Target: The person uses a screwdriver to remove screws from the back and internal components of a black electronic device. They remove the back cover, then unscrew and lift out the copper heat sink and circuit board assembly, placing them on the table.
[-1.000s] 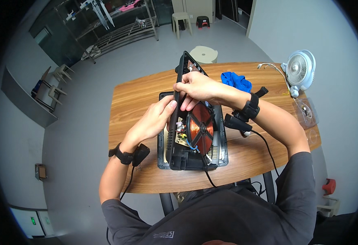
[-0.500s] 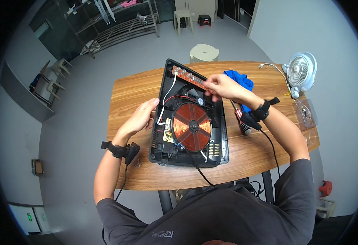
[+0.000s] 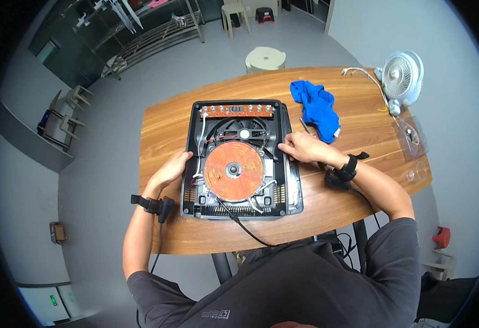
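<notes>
An opened induction cooker (image 3: pixel 191 130) lies on the wooden table in front of me, its black housing facing up. Inside it are a round copper coil (image 3: pixel 217 175), a cooling fan (image 3: pixel 227 131) and an orange circuit board (image 3: pixel 238 114) along the far side. My left hand (image 3: pixel 169 169) grips the left edge of the housing, fingertips at the rim. On the opposite edge my right hand (image 3: pixel 306 147) holds the housing with bent fingers. A dark, shiny-edged panel (image 3: pixel 294 194) sticks out from under the right side. The black power cord (image 3: pixel 253 234) runs toward me.
A blue cloth (image 3: pixel 318 109) lies beyond my right hand, next to a screwdriver (image 3: pixel 305 126) mostly hidden by that hand. A white fan (image 3: pixel 400 79) and a clear plastic tray (image 3: pixel 410 136) sit at the table's right side. A stool (image 3: pixel 265 58) stands behind the table.
The induction cooker has gone from a tilted, slanted position to lying flatter and squared to me. My right hand has moved from beside the circuit board down to the right edge.
</notes>
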`<state>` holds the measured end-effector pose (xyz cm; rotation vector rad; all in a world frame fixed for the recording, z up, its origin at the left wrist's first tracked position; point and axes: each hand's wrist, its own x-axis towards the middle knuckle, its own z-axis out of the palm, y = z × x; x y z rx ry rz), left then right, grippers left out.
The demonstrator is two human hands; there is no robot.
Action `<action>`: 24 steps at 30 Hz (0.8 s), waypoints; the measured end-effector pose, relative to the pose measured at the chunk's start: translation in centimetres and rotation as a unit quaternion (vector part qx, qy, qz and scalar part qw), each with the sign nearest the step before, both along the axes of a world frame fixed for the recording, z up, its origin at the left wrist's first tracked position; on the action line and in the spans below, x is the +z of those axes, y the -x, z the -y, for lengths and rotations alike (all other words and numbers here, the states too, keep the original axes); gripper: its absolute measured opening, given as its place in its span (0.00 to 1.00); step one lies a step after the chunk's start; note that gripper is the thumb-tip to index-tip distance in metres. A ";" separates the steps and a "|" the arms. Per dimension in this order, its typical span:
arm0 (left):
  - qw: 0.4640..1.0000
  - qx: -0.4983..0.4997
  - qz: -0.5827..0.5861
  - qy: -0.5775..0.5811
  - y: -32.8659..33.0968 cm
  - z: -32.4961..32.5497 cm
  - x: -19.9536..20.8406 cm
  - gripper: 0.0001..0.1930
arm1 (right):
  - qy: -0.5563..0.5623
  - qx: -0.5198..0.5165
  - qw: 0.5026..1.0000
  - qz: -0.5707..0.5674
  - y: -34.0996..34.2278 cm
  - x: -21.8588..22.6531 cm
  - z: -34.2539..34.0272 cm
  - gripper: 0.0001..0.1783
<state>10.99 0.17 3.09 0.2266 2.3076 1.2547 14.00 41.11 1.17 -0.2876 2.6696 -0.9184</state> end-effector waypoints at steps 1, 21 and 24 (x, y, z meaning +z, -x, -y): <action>1.000 0.003 0.018 0.007 0.0 0.2 -0.4 0.19 | 0.001 0.004 1.000 -0.012 -0.2 -0.4 0.2 0.22; 0.993 -0.065 0.000 0.095 0.2 -1.3 -1.0 0.18 | 0.075 -0.088 0.993 0.024 -1.4 1.0 -1.1 0.19; 0.985 -0.069 -0.078 0.139 -0.5 -1.9 -0.3 0.17 | 0.085 -0.079 0.993 0.033 -1.0 0.2 -1.4 0.20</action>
